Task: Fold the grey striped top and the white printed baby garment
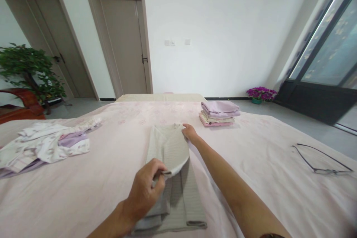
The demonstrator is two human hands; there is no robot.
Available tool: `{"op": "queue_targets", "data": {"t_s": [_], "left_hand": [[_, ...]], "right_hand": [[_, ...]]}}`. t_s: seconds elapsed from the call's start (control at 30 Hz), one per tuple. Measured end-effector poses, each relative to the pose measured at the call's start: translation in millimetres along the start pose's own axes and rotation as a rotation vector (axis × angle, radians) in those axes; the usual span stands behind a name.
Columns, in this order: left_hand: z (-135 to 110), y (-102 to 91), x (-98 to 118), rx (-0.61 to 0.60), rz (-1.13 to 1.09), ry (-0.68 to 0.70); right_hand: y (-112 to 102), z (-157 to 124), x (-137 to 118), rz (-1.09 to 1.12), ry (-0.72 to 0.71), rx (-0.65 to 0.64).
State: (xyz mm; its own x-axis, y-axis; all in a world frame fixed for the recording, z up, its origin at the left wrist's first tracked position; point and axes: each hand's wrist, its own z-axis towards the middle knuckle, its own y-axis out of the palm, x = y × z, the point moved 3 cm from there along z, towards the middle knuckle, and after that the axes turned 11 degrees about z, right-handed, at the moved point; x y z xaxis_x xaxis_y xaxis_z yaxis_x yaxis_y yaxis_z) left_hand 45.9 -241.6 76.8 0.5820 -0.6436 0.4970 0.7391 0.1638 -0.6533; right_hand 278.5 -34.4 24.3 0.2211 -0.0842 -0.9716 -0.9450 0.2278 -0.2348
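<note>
Nearest to us come our bare forearms, reaching in over the pink sheet. Our left hand, the closer of the two, pinches a loose edge of the grey-green ribbed top between thumb and fingers, holding it off the layers below. Our right hand grips the same top farther away, at its upper right corner beside the neckline. The top lies on the sheet straight before us, neckline away, hem towards us, one cuff flat near the hem.

We take the step in hand to be folding one side inward; whether the lifted flap is a sleeve, we cannot be sure. The next move, we judge, calls for holding the shoulder corner steady and laying the flap down smoothly.

Beyond, to the right, stands a folded stack, lilac uppermost; to the left sprawls a loose pile of clothes. Glasses rest well apart at far right.
</note>
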Motion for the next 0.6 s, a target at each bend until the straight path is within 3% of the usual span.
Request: {"op": "queue_targets", "data": {"t_s": [0.1, 0.17, 0.33, 0.43, 0.5, 0.6], "left_hand": [[2.8, -8.8, -31.1, 0.102, -0.218, -0.380], [0.3, -8.0, -45.2, 0.143, -0.367, -0.506], [-7.4, -4.5, -55.9, 0.258, -0.519, -0.586], [-7.9, -5.1, -56.9, 0.316, -0.555, -0.612], [-6.9, -6.4, -59.9, 0.379, -0.609, -0.641], [-5.2, -8.1, -67.1, 0.485, -0.715, -0.695]], "right_hand": [[-7.5, -11.0, -0.1, -0.032, 0.011, -0.009], [-14.6, -23.4, -2.2, -0.046, 0.024, -0.032], [-32.7, -73.3, -16.2, -0.093, 0.004, -0.177], [-34.6, -116.6, -28.9, -0.112, -0.030, -0.371], [-30.6, -150.1, -37.6, -0.154, -0.083, -0.577], [-27.4, -196.3, -44.4, -0.364, -0.166, -0.706]]}}
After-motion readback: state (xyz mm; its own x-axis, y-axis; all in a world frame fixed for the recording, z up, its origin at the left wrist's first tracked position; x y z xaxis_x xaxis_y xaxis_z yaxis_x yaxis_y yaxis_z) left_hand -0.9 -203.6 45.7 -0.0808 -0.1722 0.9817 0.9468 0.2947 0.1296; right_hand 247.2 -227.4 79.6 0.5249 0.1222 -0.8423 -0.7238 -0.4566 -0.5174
